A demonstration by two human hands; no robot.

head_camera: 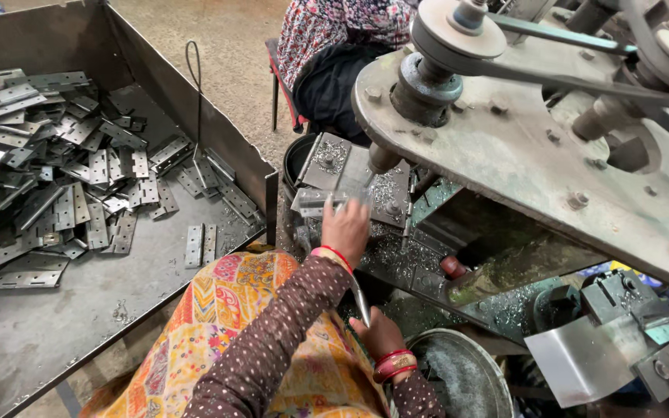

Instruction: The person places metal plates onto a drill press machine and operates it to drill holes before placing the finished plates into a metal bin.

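I am pressing a flat grey metal hinge plate onto the machine's shaving-covered steel bed with my left hand, fingers closed over it, while my right hand is gripping the thin metal lever, which I judge needs pulling next.

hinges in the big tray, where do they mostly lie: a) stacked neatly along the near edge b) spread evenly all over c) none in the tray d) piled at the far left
d: the hinges heap at the far left of the tray, whose near part is mostly bare.
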